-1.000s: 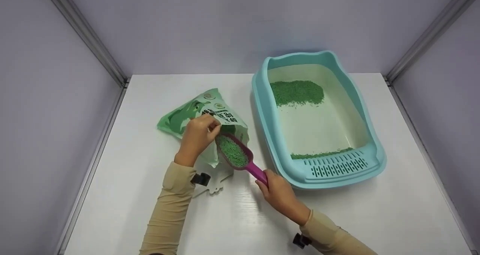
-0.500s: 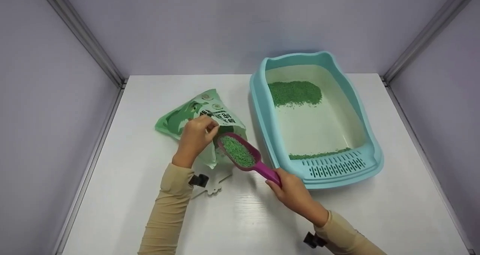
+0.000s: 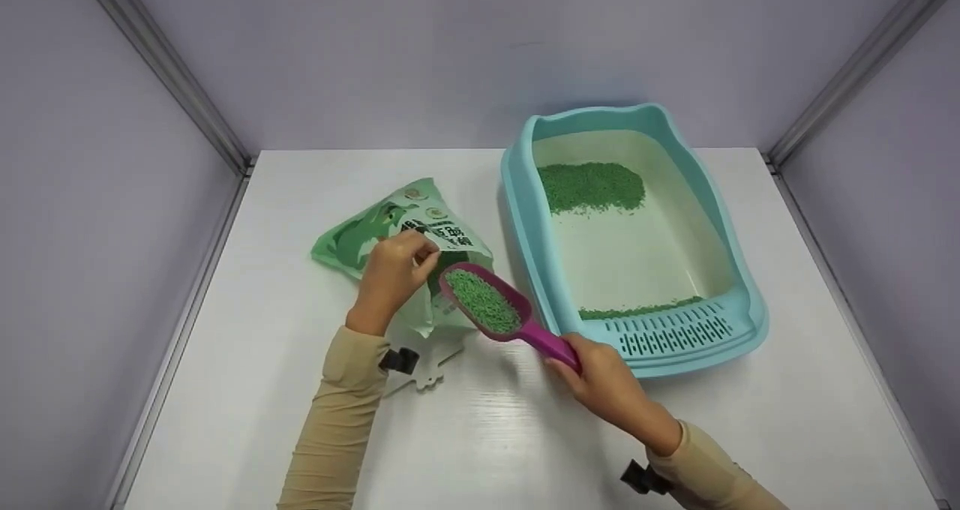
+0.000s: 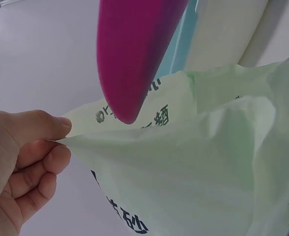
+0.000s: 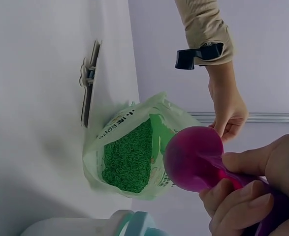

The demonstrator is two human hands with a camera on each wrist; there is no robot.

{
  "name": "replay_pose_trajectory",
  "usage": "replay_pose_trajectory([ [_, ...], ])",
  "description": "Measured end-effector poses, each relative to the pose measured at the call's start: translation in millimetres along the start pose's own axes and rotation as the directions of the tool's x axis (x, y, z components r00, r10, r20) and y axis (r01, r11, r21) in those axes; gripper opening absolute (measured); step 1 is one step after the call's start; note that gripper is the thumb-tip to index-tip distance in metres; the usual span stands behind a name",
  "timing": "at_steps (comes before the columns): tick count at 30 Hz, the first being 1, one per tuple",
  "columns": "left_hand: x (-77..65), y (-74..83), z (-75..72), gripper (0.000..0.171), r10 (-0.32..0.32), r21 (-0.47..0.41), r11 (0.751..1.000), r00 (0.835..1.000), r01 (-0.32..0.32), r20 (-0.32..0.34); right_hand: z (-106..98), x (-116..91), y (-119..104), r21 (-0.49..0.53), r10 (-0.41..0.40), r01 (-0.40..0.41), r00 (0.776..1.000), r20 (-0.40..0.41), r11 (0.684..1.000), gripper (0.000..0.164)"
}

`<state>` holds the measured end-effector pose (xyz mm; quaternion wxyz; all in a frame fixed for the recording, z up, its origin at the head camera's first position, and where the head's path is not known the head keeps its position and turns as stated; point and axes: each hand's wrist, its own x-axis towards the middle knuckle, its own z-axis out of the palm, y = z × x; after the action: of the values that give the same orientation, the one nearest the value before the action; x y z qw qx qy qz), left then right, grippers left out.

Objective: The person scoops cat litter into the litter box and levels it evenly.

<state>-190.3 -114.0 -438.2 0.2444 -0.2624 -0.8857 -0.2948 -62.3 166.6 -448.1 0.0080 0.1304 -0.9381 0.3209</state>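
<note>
Lilac-grey walls (image 3: 465, 52), white table (image 3: 480, 442); left hand (image 3: 394, 266) pinching bag (image 3: 412, 214), right hand (image 3: 611, 382) gripping scoop (image 3: 527, 329)

The magenta scoop (image 3: 541, 337) was raised off the surface (image 3: 480, 435), bowl upward and loaded with small green pellets (image 3: 484, 302); its handle slanted toward the person, gripped in the right hand's fingers (image 5: 245, 204). Its tip pointed at the mouth of a pale-green bag (image 3: 405, 214); whether they touched could not be told. Printed with dark-green artwork and black characters, the bag rested on the surface, mouth open toward the near side, its edge pinched by the left hand's fingers (image 4: 38, 172). More pellets showed inside.
</note>
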Motion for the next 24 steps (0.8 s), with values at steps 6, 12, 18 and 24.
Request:
replay_pose_trajectory([
  [6,-0.7,-0.8,0.4,0.006,0.004,0.006,1.000,1.000,-0.004,-0.002,-14,2,1,0.002,0.001,-0.001,1.000,0.016,1.000,0.020],
  [12,-0.7,-1.6,1.1,0.006,0.012,0.019,1.000,1.000,-0.012,-0.001,-30,4,3,0.000,0.005,-0.005,1.000,0.008,1.000,0.022],
  [18,-1.3,0.4,-0.1,0.007,0.007,0.043,0.999,1.000,-0.007,0.010,-43,5,6,0.013,0.035,-0.035,0.999,-0.003,0.999,0.024],
  [24,-1.5,0.3,0.0,0.007,-0.003,0.036,0.999,1.000,0.002,0.013,-51,7,11,0.001,0.036,-0.036,0.999,-0.029,0.999,0.023],
])
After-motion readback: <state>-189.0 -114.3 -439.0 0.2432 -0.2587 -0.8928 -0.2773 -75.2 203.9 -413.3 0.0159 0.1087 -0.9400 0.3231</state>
